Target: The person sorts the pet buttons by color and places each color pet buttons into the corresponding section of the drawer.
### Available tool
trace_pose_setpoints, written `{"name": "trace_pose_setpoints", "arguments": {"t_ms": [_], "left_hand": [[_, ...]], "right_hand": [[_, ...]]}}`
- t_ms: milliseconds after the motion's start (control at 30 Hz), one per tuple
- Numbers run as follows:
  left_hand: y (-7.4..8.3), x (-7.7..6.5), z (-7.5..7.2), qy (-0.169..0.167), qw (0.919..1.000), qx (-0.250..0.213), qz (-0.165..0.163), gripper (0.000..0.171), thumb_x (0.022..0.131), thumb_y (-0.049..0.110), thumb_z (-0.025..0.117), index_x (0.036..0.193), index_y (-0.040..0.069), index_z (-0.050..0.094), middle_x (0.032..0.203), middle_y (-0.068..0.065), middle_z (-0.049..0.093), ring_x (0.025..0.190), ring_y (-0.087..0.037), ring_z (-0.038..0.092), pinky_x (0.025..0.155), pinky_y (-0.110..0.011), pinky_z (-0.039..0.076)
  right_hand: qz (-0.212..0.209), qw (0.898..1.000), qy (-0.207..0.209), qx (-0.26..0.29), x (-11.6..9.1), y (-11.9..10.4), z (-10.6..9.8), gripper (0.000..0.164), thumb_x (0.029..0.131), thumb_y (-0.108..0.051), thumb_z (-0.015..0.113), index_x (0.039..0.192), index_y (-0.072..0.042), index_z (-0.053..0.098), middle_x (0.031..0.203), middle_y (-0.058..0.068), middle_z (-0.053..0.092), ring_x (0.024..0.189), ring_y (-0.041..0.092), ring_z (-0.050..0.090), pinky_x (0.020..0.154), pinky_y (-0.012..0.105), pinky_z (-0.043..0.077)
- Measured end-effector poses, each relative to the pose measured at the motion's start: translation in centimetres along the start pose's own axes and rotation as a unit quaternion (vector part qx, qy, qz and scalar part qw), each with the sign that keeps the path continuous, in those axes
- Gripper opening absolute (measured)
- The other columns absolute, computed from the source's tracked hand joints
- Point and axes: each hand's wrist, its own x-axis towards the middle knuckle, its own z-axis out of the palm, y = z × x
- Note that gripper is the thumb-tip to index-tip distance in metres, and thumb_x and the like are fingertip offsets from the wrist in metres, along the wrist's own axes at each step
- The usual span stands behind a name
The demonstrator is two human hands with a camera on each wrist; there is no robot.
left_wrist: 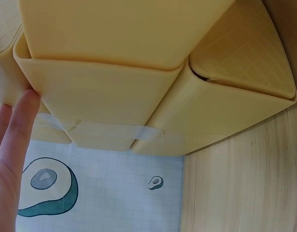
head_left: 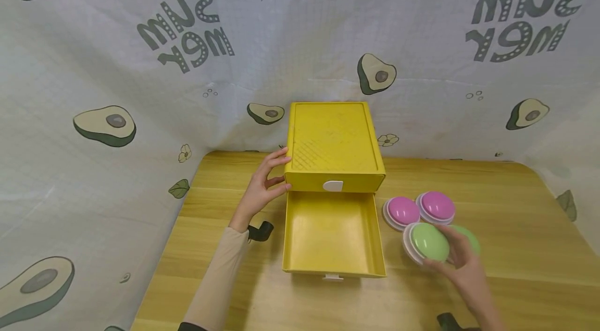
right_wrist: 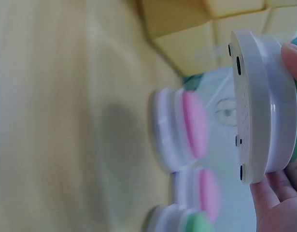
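Observation:
A yellow two-drawer box (head_left: 335, 135) stands against the back, its upper drawer closed. Its lower drawer (head_left: 333, 234) is pulled out with nothing inside. My left hand (head_left: 259, 190) rests against the box's left side, fingers fairly straight; in the left wrist view, fingertips (left_wrist: 30, 99) touch the yellow wall. To the right of the drawer, my right hand (head_left: 464, 268) grips a round green push button (head_left: 430, 242) by its white base, raised off the table. The right wrist view shows its white underside (right_wrist: 249, 111) with small dark feet. Behind that hand another green button (head_left: 470, 238) is partly hidden.
Two pink push buttons (head_left: 404, 211) sit close together on the wooden table (head_left: 525, 237), just right of the box. A white cloth (head_left: 422, 127) printed with avocados hangs behind the table. Dark wrist camera mounts show at both wrists.

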Motion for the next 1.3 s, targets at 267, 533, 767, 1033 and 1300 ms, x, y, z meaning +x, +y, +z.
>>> {"name": "trace_pose_setpoints", "arguments": {"t_ms": [267,533,767,1033,1300], "left_hand": [[0.1,0.0,0.0,0.003,0.9999,0.004,-0.009,0.051,0.084,-0.016,0.062,0.130,-0.008,0.044,0.150,-0.019,0.029,0.134,-0.033,0.034,0.092,-0.053,0.046],[0.1,0.0,0.0,0.003,0.9999,0.006,-0.009,0.051,0.084,-0.016,0.062,0.131,-0.008,0.044,0.150,-0.019,0.028,0.134,-0.033,0.034,0.091,-0.052,0.046],[0.1,0.0,0.0,0.004,0.9999,0.005,-0.009,0.052,0.084,-0.017,0.062,0.131,-0.008,0.043,0.150,-0.017,0.029,0.134,-0.031,0.034,0.091,-0.050,0.047],[-0.1,-0.1,0.1,0.002,1.0000,-0.001,-0.002,0.052,0.083,-0.017,0.063,0.131,-0.007,0.044,0.150,-0.018,0.029,0.134,-0.032,0.034,0.091,-0.053,0.046],[-1.6,-0.1,-0.1,0.004,1.0000,-0.004,0.002,0.055,0.083,-0.016,0.063,0.133,-0.001,0.046,0.151,-0.012,0.029,0.135,-0.028,0.033,0.091,-0.050,0.047]], "right_hand": [[-0.003,1.000,-0.007,0.023,0.4,-3.9,0.9,0.078,0.073,0.029,0.060,0.142,0.005,0.034,0.144,0.000,0.041,0.137,0.005,0.028,0.106,0.014,0.022],[0.001,1.000,-0.021,0.004,0.7,-7.0,2.1,0.080,0.074,0.027,0.062,0.144,0.001,0.036,0.146,0.003,0.040,0.134,0.006,0.033,0.101,0.013,0.031],[-0.058,0.996,-0.063,0.029,1.4,-8.4,3.8,0.080,0.068,0.031,0.063,0.140,0.010,0.036,0.144,0.006,0.045,0.134,0.010,0.036,0.104,0.015,0.029],[-0.080,0.991,-0.101,0.019,2.0,-8.8,6.0,0.082,0.066,0.029,0.067,0.139,0.011,0.035,0.143,0.012,0.045,0.135,0.014,0.034,0.107,0.017,0.026],[-0.103,0.986,-0.133,0.000,2.7,-9.3,8.3,0.081,0.066,0.025,0.071,0.138,0.010,0.038,0.141,0.013,0.046,0.132,0.016,0.039,0.107,0.020,0.026]]}}
